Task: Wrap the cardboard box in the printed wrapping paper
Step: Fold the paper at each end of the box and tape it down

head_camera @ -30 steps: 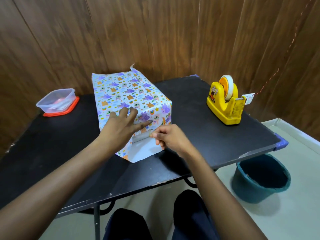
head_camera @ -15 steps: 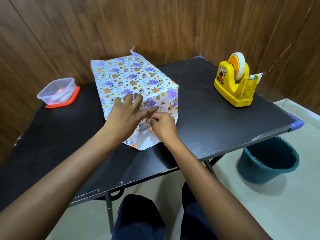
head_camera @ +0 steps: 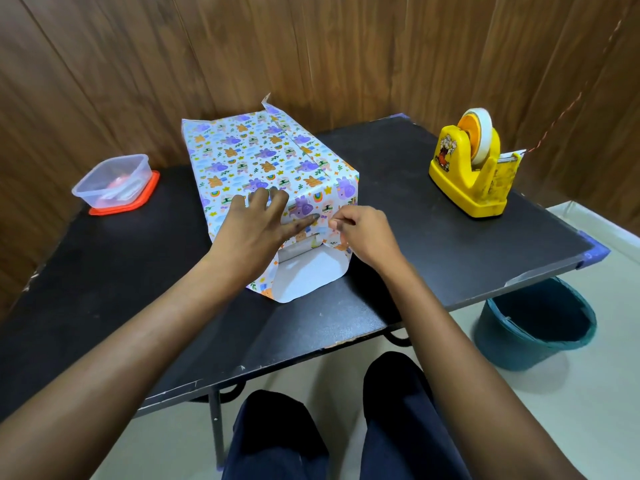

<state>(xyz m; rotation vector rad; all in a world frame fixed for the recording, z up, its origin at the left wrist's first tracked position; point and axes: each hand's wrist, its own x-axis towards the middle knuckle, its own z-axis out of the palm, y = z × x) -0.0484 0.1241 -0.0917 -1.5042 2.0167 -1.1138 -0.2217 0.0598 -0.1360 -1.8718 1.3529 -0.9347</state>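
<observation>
At the near end of the cardboard box [head_camera: 263, 157], spread fingers [head_camera: 277, 195] of the left hand [head_camera: 256, 230] press the printed wrapping paper [head_camera: 304, 275] flat; beside them the right hand [head_camera: 363, 233] pinches the fold between curled thumb and forefinger. Under the box lies a black table [head_camera: 433, 237]; right of it stands a yellow tape dispenser [head_camera: 471, 174].

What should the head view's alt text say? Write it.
A left hand presses printed wrapping paper flat against a box's near end while the right hand pinches the paper beside it. A yellow tape dispenser stands on the black table.
</observation>
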